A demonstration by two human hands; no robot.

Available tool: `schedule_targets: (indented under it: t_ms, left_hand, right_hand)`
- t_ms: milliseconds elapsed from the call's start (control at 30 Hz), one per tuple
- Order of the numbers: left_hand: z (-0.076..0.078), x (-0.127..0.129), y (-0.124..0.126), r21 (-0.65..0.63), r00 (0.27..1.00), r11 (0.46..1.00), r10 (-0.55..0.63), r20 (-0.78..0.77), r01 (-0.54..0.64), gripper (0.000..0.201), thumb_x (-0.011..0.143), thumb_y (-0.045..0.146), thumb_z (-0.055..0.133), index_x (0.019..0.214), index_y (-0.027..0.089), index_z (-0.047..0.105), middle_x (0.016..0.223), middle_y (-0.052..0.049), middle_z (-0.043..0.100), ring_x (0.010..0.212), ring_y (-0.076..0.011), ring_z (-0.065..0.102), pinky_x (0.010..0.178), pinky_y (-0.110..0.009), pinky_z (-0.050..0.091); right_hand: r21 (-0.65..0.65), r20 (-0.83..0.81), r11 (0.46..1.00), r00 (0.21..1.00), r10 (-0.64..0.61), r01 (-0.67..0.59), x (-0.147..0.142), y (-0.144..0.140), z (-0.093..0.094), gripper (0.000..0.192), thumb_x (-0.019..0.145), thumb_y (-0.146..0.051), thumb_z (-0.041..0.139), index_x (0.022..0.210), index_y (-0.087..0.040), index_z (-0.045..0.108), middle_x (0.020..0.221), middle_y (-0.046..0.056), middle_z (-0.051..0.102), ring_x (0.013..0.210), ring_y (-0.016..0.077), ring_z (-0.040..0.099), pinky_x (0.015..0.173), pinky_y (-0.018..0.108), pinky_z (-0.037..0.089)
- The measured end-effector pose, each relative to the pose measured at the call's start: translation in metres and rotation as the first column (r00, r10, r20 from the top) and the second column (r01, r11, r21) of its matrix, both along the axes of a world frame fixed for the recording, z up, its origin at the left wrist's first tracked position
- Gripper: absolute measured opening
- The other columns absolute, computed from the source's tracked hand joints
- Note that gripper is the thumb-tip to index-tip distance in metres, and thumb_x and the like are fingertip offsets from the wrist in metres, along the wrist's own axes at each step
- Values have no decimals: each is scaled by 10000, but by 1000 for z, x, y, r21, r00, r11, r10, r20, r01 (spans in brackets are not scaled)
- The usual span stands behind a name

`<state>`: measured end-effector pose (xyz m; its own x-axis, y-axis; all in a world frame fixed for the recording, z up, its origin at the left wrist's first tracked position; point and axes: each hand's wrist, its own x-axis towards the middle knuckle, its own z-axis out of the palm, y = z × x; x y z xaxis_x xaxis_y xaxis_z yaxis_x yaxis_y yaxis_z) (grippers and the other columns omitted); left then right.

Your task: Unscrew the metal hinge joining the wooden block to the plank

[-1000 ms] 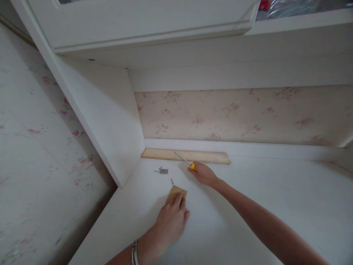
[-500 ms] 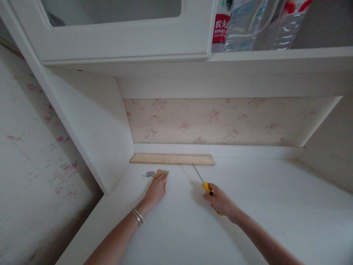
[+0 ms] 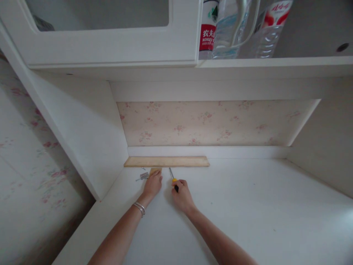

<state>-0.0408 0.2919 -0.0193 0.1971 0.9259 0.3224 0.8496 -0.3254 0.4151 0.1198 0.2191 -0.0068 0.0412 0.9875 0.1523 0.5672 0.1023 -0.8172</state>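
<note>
My left hand (image 3: 152, 185) lies flat on a small wooden block (image 3: 154, 170) on the white desk top (image 3: 248, 206), fingers together on it. A bracelet is on that wrist. My right hand (image 3: 181, 194) grips a yellow-handled screwdriver (image 3: 173, 177), its metal shaft pointing away toward the long wooden strip (image 3: 166, 161) that lies along the back wall. The screwdriver tip is just right of the block. A small metal fitting and screws (image 3: 142, 176) lie left of the block.
A white side panel (image 3: 91, 129) closes the desk on the left, another on the right. Above, a cabinet door (image 3: 104, 33) and a shelf holding water bottles (image 3: 234, 27). Flowered wallpaper covers the back wall.
My right hand has brought the screwdriver leftward and forward, close beside my left hand and the block. The view has tilted up a little, showing more of the bottles.
</note>
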Motion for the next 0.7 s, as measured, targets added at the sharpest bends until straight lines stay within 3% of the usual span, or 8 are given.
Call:
schedule_targets:
  t_ms: [100, 200, 333, 500, 633, 700]
  left_hand:
    - [4, 0, 3, 19, 996, 1000, 14, 85, -16, 321, 852, 166, 454, 1120, 91, 613, 1232, -131, 586, 1181, -197, 509, 1046, -320, 345]
    - [9, 3, 0, 51, 989, 997, 54, 137, -61, 337, 912, 214, 347, 1066, 99, 623, 1158, -124, 623, 1114, -181, 550, 1009, -332, 387]
    - [19, 8, -26, 73, 959, 991, 93, 267, -116, 386, 935, 298, 294, 1009, 120, 629, 1099, -121, 637, 1055, -194, 578, 970, -363, 430]
    - [25, 3, -108, 54, 942, 998, -59, 329, 44, 352, 924, 350, 346, 1078, 181, 612, 1159, -82, 618, 1113, -179, 554, 1006, -350, 427]
    - [5, -6, -188, -20, 984, 994, -103, 144, 107, 346, 840, 329, 486, 1158, 245, 595, 1280, -65, 555, 1186, -224, 514, 993, -375, 464]
    - [-7, -9, -226, -75, 971, 973, -211, 116, 220, 414, 779, 308, 556, 1192, 316, 581, 1275, -39, 561, 1159, -238, 538, 933, -356, 518]
  right_hand:
    - [14, -18, 1000, 1000, 17, -17, -21, 1, 0, 300, 771, -117, 429, 984, -113, 639, 1180, 139, 482, 1020, 173, 551, 960, 272, 385]
    - [23, -8, 996, 997, 82, -82, -34, 3, 4, 284, 750, -101, 442, 946, -103, 648, 1168, 144, 495, 1057, 181, 532, 978, 262, 373]
    - [29, 8, 983, 984, 179, -179, -39, 2, 11, 284, 747, -125, 472, 974, -129, 642, 1170, 126, 508, 1061, 180, 532, 976, 258, 381]
    - [85, 31, 971, 974, 222, -224, -20, -25, 17, 358, 797, -224, 496, 1141, -161, 575, 1211, 121, 484, 1091, 185, 513, 990, 277, 380]
    - [103, 119, 960, 962, 246, -259, 11, -71, 19, 412, 795, -223, 493, 1199, -151, 531, 1279, 136, 440, 1168, 197, 460, 1045, 314, 331]
    - [71, 156, 959, 953, 262, -275, 26, -100, 19, 461, 775, -201, 492, 1235, -172, 500, 1325, 122, 407, 1189, 196, 448, 1042, 317, 339]
